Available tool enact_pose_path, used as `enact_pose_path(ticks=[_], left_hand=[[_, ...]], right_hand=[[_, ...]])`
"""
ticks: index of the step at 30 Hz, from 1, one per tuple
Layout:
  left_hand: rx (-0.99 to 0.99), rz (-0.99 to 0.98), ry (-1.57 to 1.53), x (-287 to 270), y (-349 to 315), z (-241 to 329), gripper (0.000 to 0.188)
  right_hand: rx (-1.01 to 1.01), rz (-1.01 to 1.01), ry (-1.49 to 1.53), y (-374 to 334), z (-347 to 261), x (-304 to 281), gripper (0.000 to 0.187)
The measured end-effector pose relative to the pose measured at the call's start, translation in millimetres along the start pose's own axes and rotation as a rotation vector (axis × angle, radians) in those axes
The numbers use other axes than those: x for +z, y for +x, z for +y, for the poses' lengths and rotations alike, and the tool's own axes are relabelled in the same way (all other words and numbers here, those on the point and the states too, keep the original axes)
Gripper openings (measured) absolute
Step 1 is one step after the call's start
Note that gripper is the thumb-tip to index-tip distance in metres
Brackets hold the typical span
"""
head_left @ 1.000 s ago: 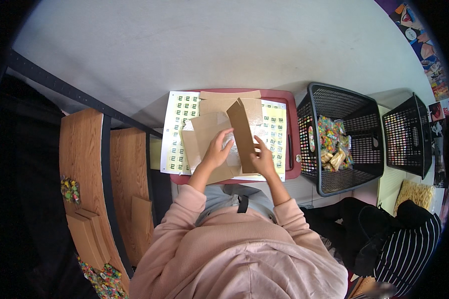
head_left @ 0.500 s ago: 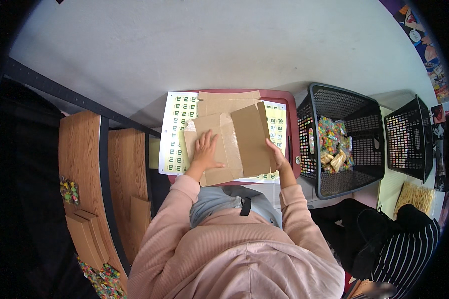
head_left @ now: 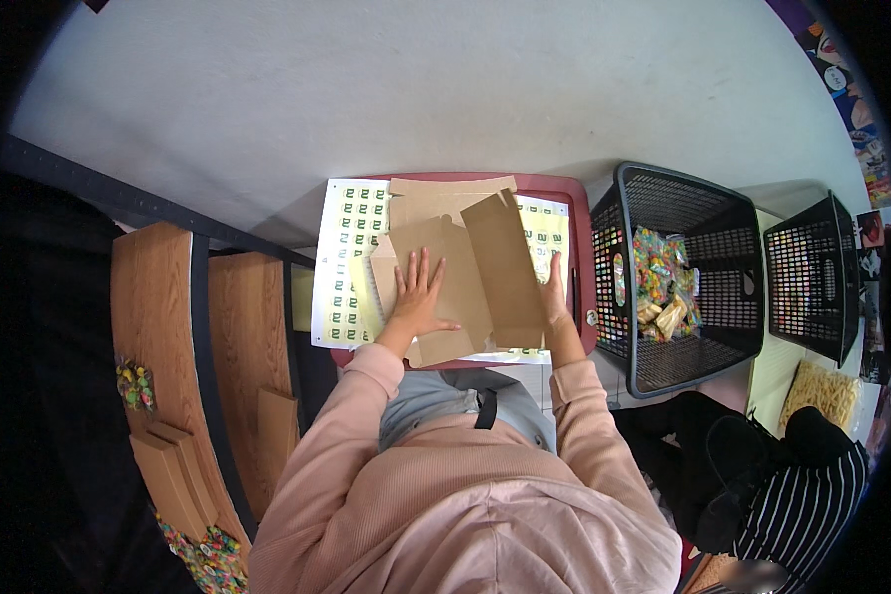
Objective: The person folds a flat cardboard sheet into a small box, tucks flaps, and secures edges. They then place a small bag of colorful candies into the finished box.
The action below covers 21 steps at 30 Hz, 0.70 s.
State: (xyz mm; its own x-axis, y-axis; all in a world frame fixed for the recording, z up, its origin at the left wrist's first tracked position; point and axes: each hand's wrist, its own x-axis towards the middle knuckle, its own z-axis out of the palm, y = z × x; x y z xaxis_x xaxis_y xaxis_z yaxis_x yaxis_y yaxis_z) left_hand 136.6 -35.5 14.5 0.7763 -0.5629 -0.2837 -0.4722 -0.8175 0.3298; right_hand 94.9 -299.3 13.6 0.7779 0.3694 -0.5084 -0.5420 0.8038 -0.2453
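right hand (head_left: 554, 292) is straightening since last frame, fingers open beside the cardboard flap (head_left: 510, 272); left hand (head_left: 421, 302) is spreading open fingers on the box (head_left: 453, 252). flap is leaning between hands, nearer the right, long axis running away from body.

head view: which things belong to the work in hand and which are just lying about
Likely in use:
creased cardboard, left hand spread on it, right hand at its edge
printed sheets beneath
red tabletop

Apparently just lying about:
larger black basket with colourful packets
smaller black basket
cardboard boxes on the wooden shelf
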Motion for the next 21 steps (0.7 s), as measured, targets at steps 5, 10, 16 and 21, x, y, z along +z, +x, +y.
enact_pose_path(ticks=[5, 10, 16, 21], left_hand=[[-0.042, -0.075, -0.047, -5, 4, 4, 0.133], [-0.042, -0.065, -0.060, -7, 1, 6, 0.137], [-0.099, -0.139, 0.066, -13, 4, 14, 0.129], [0.076, 0.097, 0.172, 58, 3, -21, 0.075]], right_hand=[[-0.311, 0.237, -0.394, 11, 22, 23, 0.073], [-0.039, 0.215, -0.292, 1, 28, 43, 0.094], [0.075, -0.100, -0.423, -4, 37, 65, 0.115], [0.108, -0.059, -0.805, 5, 49, 82, 0.108]])
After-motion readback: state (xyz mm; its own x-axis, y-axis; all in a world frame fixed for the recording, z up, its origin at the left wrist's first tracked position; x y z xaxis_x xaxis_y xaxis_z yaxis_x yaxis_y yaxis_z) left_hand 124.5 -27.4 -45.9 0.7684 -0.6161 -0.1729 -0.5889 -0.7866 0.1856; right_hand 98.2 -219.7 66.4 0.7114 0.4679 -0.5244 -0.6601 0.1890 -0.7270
